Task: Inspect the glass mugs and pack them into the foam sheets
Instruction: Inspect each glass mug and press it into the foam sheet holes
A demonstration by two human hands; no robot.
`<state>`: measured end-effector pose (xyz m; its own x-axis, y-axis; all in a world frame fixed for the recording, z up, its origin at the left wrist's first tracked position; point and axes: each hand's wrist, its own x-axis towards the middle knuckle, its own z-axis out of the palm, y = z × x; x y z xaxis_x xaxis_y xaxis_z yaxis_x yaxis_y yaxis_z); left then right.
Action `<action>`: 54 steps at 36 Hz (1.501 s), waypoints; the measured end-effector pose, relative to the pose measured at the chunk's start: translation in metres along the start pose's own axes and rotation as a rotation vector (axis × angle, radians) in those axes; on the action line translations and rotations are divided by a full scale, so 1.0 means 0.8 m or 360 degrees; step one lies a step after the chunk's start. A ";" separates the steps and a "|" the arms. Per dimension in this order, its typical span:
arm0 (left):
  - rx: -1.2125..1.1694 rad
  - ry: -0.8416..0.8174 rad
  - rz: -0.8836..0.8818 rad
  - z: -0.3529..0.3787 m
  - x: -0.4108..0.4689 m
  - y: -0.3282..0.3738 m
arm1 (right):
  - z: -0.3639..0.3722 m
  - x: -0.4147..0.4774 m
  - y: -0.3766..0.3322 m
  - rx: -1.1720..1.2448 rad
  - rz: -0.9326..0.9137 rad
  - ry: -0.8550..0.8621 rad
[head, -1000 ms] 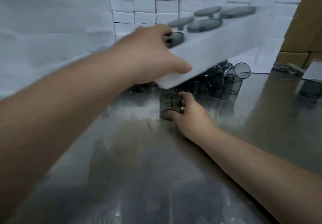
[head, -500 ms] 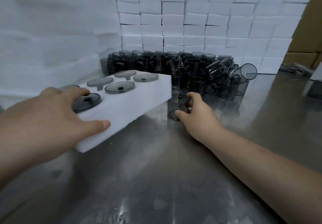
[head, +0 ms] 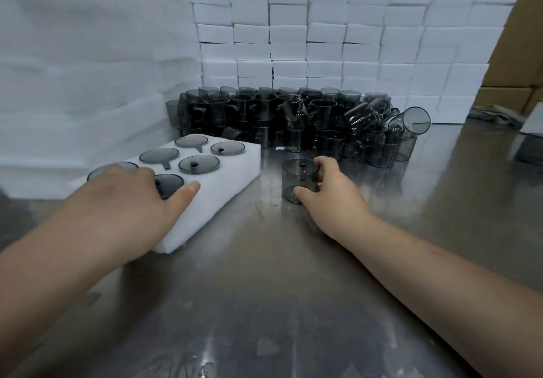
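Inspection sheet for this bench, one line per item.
Surface: steel table, glossy and smeared.
Job's things: foam sheet on the table, six slots filled with grey glass pieces; one mug upright beside it; mug pile behind, some tipped.
Clutter: crumpled cloth far right.
Grips: left hand rests on the foam sheet's near end; right hand grips the mug.
Cables: nothing seen.
Surroundings: foam blocks walled behind, foam stack at left, cartons beyond.
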<state>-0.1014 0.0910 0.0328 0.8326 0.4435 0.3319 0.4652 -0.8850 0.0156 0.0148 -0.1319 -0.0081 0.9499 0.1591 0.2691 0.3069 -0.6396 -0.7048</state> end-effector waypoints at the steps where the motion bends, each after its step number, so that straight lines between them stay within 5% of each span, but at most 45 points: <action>1: -0.0081 -0.0046 0.0031 -0.005 -0.003 0.003 | 0.000 0.000 -0.001 0.0000 -0.0002 -0.0004; 7: -0.0171 -0.0256 0.0152 -0.011 -0.021 -0.005 | 0.000 0.000 0.000 -0.0013 -0.0011 0.0005; 17: 0.0168 0.0072 0.0170 0.007 -0.009 0.001 | 0.000 0.000 0.000 0.0005 -0.0022 -0.0007; 25: 0.0138 -0.0036 0.0129 0.002 -0.012 0.012 | 0.000 0.001 0.001 0.0018 -0.0022 -0.0006; 28: -0.0142 0.0230 0.0194 -0.023 -0.030 0.037 | -0.001 0.000 0.000 0.0052 -0.0018 0.0010; 32: -0.0627 0.0667 0.0650 -0.057 -0.056 0.090 | -0.003 0.000 -0.001 0.0158 -0.0022 0.0100; 34: -0.1035 0.0451 0.0699 -0.051 -0.054 0.121 | -0.004 -0.002 -0.004 0.0213 -0.0030 0.0152; 38: -0.1785 -0.0066 0.0297 -0.009 -0.014 0.172 | -0.007 -0.002 -0.006 0.0306 -0.0020 0.0252; 43: -0.2042 -0.0510 0.0274 0.041 -0.001 0.177 | -0.004 0.000 -0.004 0.0355 -0.0056 0.0297; 54: -0.1986 -0.0250 0.0343 0.044 0.007 0.155 | -0.009 -0.010 -0.013 0.0413 -0.0228 0.0190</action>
<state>-0.0285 -0.0113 0.0038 0.9219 0.2114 0.3248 -0.2089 -0.4349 0.8759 0.0037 -0.1320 0.0017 0.8869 0.1344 0.4421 0.4565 -0.4016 -0.7939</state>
